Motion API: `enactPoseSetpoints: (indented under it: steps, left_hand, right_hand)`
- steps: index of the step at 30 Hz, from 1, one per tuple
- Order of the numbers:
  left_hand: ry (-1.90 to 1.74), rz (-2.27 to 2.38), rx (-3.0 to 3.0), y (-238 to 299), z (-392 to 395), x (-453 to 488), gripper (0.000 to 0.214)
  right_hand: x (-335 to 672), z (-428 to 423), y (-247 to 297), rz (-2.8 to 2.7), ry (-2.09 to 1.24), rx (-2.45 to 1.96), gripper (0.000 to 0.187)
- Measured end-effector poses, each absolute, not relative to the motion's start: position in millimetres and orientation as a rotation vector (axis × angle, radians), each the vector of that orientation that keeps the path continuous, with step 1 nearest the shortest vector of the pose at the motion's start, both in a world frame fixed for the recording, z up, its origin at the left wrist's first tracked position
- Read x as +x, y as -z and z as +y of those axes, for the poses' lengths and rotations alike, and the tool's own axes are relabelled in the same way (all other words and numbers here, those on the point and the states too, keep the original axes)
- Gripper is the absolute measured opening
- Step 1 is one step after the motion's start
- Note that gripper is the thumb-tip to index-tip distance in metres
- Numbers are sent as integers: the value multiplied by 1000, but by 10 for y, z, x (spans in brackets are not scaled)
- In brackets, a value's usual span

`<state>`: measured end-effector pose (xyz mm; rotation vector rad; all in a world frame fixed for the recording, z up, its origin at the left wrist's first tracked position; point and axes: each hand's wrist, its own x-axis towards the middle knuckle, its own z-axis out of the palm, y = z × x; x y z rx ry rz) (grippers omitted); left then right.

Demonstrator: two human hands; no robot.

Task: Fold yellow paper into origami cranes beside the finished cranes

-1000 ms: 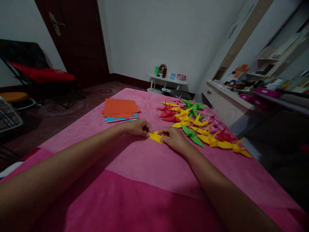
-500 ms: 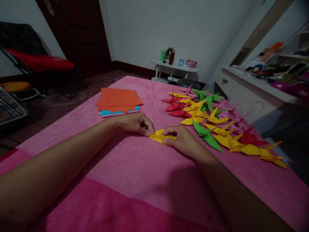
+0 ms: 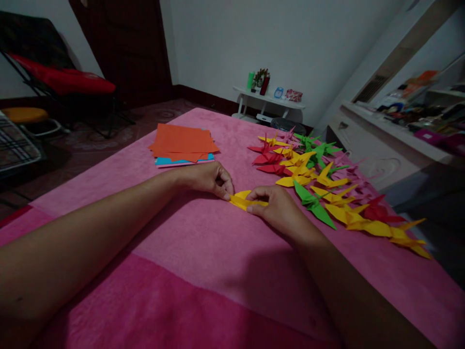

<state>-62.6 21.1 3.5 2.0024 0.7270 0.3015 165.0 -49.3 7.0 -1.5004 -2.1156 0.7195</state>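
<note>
A small folded yellow paper [image 3: 242, 199] lies on the pink cloth [image 3: 203, 252] between my hands. My left hand [image 3: 209, 178] pinches its left tip, fingers curled closed. My right hand [image 3: 278, 207] grips its right end, thumb and fingers pressed on the paper. Just right of my right hand lies a green paper crane [image 3: 313, 204]. Several yellow, red, green and pink paper cranes [image 3: 308, 169] spread in rows beyond it toward the far right.
A stack of orange paper sheets [image 3: 183, 143] over blue and pink ones lies at the far left of the cloth. A red-cushioned chair [image 3: 61, 80], a small white table [image 3: 269, 99] and a white counter [image 3: 385, 135] stand around.
The view has dipped and shifted slightly. Both hands keep their hold on the yellow paper, with small finger movements along its folds.
</note>
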Motion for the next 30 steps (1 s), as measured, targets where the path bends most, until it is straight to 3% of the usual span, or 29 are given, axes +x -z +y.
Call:
enactPoseSetpoints:
  steps: [6, 30]
  left_hand:
    - [-307, 714, 2060, -63, 193, -665, 14]
    - [-279, 717, 2001, -102, 168, -703, 31]
  right_hand:
    - [1600, -545, -177, -2296, -468, -1487, 18]
    - [1536, -592, -168, -2263, -386, -1446, 10]
